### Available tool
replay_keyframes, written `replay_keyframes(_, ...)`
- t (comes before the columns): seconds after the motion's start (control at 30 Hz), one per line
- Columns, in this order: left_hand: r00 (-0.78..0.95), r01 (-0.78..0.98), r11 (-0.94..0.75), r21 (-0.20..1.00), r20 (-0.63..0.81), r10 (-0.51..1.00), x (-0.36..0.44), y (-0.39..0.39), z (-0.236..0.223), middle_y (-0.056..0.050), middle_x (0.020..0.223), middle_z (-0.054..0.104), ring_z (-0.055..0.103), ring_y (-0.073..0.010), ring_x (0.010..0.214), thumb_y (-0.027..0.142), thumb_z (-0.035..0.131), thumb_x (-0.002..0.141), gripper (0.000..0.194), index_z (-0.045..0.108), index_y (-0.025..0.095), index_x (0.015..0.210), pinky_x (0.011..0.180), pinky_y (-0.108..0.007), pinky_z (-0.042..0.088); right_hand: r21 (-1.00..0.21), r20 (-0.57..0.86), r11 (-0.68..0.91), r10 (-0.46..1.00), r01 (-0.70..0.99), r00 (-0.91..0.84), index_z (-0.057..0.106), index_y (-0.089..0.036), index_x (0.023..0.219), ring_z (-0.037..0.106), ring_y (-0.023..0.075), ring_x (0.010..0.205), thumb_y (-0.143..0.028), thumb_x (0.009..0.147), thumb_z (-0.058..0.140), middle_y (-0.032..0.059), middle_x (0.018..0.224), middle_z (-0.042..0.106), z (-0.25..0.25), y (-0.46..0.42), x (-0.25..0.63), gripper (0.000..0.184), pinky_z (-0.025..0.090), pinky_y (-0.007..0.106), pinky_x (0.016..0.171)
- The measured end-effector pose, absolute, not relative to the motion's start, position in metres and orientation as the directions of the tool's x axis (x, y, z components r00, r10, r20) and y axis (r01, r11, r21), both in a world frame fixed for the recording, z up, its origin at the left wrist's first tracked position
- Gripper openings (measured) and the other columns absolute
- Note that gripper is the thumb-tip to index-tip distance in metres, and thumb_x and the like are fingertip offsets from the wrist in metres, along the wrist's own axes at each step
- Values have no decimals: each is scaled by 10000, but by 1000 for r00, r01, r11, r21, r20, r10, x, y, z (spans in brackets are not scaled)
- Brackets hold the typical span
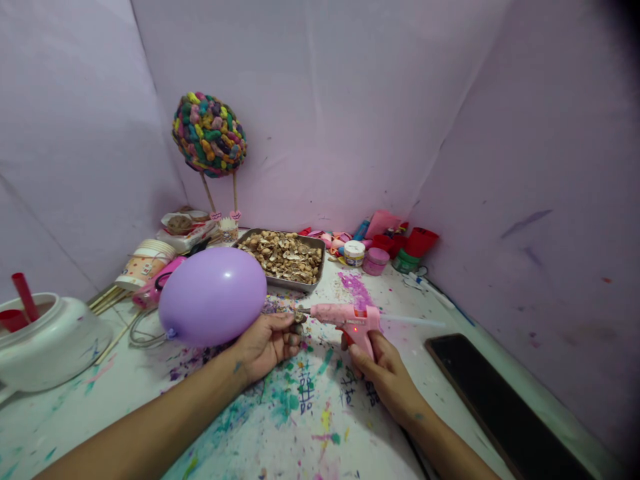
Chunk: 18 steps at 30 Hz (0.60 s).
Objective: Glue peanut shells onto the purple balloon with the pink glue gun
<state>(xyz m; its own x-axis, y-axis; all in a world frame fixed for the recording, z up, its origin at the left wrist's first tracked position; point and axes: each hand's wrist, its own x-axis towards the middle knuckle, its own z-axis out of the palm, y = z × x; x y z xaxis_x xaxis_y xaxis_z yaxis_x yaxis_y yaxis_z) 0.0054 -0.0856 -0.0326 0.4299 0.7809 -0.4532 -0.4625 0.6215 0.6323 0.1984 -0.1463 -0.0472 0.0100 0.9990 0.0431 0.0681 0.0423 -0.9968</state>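
My right hand (373,363) is wrapped round the handle of a pink hot glue gun (345,315), whose small red light glows. A translucent glue stick (413,321) sticks out of its back end. Between the fingertips of my left hand (275,343) is a small peanut shell (300,317), right at the gun's nozzle. Just beyond my left wrist, a purple balloon (213,297) lies on the table. Behind both hands, a metal tray (295,287) is filled with peanut shells (285,257).
A colourful shell-covered ball (210,135) stands on sticks at the back. On the left are a white pot (55,343) and paper cups (145,263). Paint jars (354,253) stand at the back right. A dark phone (500,407) lies at right on the paint-stained table (240,433).
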Motion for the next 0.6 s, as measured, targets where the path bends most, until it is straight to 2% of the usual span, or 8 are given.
replay_keyframes(0.37,427,-443,605,662,-438,791,5,-86,-35,-23,538,559,513,-82,407,83,495,762,91,563,90,704,404,-184,424,-998,30,27,998,64,52,539,-171,792,369,117,475,-469,673,600,-37,540,458,-43,-146,195,327,273,231,440)
replay_keyframes(0.6,427,-444,592,673,-422,800,6,-86,-34,-24,560,562,503,-76,408,76,494,757,98,563,89,689,395,-181,413,-998,37,33,997,52,70,533,-176,783,371,117,488,-443,673,604,-39,549,458,-42,-146,195,297,279,229,449)
